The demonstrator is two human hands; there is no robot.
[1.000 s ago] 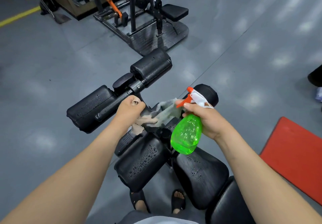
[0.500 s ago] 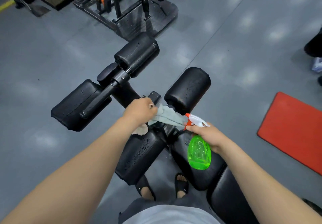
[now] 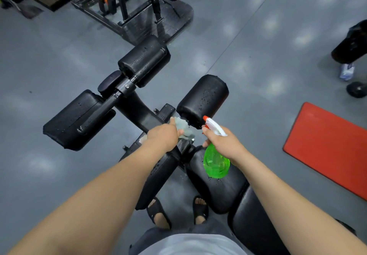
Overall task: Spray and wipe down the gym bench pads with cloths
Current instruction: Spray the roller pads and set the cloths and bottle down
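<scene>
head: left hand (image 3: 162, 138), cloth (image 3: 184, 130) nearer roller pad (image 3: 204, 98)

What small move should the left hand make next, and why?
Probably slide the cloth up onto the roller pad: droplets sit on it, the left hand holds the cloth right beside it, and the right hand is busy with the bottle.

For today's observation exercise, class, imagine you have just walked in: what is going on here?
A person stands over a black gym bench, cleaning it. The left hand grips a grey cloth at the near end of a roller pad. The right hand holds a green spray bottle, nozzle towards that pad. Droplets dot the roller pad and the seat pad, so spraying is done but wiping is not finished.
</scene>
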